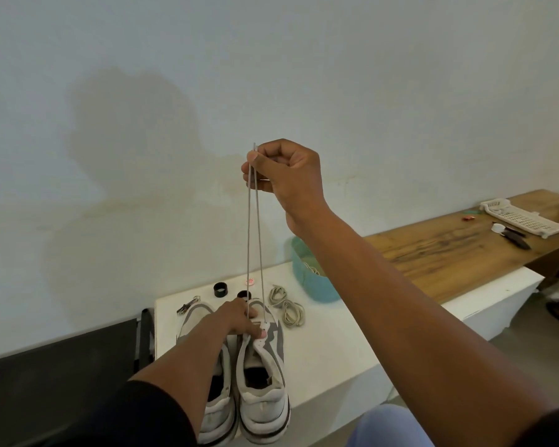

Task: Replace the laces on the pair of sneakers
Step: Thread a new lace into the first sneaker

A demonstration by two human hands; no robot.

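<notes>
Overhead, both ends of the lace (254, 227) are pinched together in the right hand (283, 175), its strands running steeply down to the right sneaker (262, 366) on the worktop (336, 350), pressed down by the left hand (236, 321).

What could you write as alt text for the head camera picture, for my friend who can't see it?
A person's right hand pinches both ends of a thin grey lace and pulls it straight up from the right sneaker, while the left hand presses that shoe down on a white table. Loose beige laces lie beside the pair.
</notes>
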